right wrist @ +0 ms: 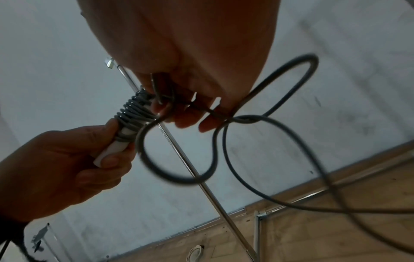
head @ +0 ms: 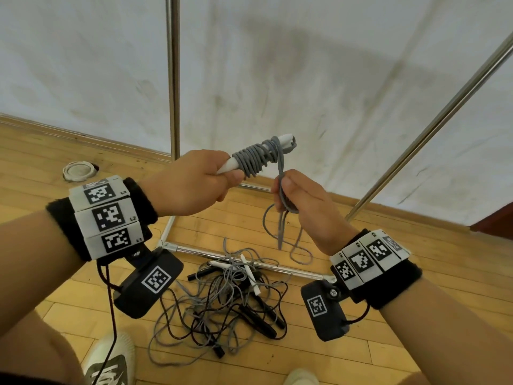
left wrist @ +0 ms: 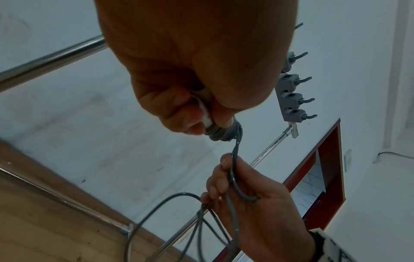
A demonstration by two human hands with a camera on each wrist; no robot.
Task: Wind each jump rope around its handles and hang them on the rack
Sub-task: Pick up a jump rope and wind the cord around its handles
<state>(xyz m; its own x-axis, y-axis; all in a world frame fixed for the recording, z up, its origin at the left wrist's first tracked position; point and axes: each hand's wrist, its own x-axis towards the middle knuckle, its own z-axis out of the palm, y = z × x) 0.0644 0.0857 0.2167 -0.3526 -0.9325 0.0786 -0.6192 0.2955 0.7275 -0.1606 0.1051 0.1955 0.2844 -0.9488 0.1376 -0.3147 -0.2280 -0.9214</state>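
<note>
My left hand (head: 194, 182) grips the white handles (head: 283, 140) of a grey jump rope, pointing up and right. Several turns of grey cord (head: 254, 159) are wound round them. From the coil the cord drops into my right hand (head: 299, 201), which holds a doubled length (head: 281, 190) just below and right of the handles. Loose loops (head: 298, 251) hang from that hand. In the left wrist view the cord (left wrist: 233, 170) runs through the right hand's fingers (left wrist: 215, 182). In the right wrist view the coil (right wrist: 133, 111) sits above the left hand (right wrist: 67, 168).
A tangle of grey and black jump ropes (head: 230, 295) lies on the wooden floor by the rack's base bar (head: 249, 259). Steel rack poles rise at centre (head: 173, 79) and right (head: 433, 129). A grey hook strip (left wrist: 293, 99) hangs on the rack. My shoes (head: 111, 359) stand near the pile.
</note>
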